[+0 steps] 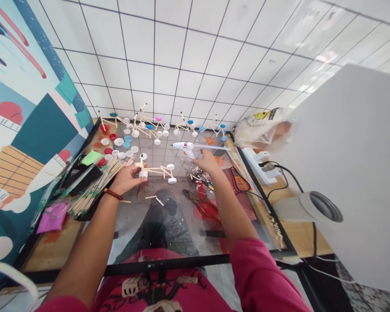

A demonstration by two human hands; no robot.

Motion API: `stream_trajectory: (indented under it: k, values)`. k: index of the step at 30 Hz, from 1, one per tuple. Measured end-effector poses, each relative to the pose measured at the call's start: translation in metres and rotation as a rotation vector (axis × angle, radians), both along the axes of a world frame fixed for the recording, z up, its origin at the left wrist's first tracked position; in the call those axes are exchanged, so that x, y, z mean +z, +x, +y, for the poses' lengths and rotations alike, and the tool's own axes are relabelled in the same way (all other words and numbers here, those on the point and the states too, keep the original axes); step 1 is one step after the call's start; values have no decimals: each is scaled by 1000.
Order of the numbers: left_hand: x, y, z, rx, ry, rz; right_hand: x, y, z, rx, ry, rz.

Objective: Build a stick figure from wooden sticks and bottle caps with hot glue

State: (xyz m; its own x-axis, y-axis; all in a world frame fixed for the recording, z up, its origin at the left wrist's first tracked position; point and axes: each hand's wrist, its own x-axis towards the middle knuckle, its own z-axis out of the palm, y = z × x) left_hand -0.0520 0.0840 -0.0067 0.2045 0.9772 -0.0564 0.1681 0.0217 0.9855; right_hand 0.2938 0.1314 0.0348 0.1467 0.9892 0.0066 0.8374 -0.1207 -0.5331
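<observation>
My left hand [127, 178] is closed on a small model car [154, 170] of thin wooden sticks, with white bottle-cap wheels and an upright stick at its near-hand end. Its fingers and thumb pinch the car by the left wheels. My right hand [208, 162] is at the grip of a white glue gun [183, 147], its fingers partly hidden around the grip's lower end. The gun's nozzle points left, and a long clear glue stick [216, 147] juts from its back. Several loose sticks [159, 200] lie on the glass tabletop [133, 229] below the car.
Similar stick models [182, 126] line the back edge. Loose bottle caps [118, 141] and a bundle of sticks [95, 186] lie left. Pliers [199, 203] sit right of centre, near a black cable [239, 180]. A power strip [261, 166] and a plastic bag [263, 130] stand right.
</observation>
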Motion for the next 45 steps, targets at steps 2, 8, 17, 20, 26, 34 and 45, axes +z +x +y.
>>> stream_trajectory:
  k: [2,8,17,20,26,34,45]
  values:
    - [-2,0,1,-5,0,-7,-5,-8,15,60,33,112]
    - [-4,-2,2,-25,10,22,-9,-31,34,139,85,196]
    - [-3,0,-1,-32,37,5,32,-23,-24,404,175,359]
    - [-3,-1,-1,-46,51,9,43,-26,-43,490,192,423]
    - [-3,-1,-1,-33,22,-32,55,-35,-66,578,273,97]
    - [0,2,-1,-22,13,-60,50,-44,-77,578,319,-14]
    - [-4,0,0,-50,42,-50,50,-41,-80,561,307,-97]
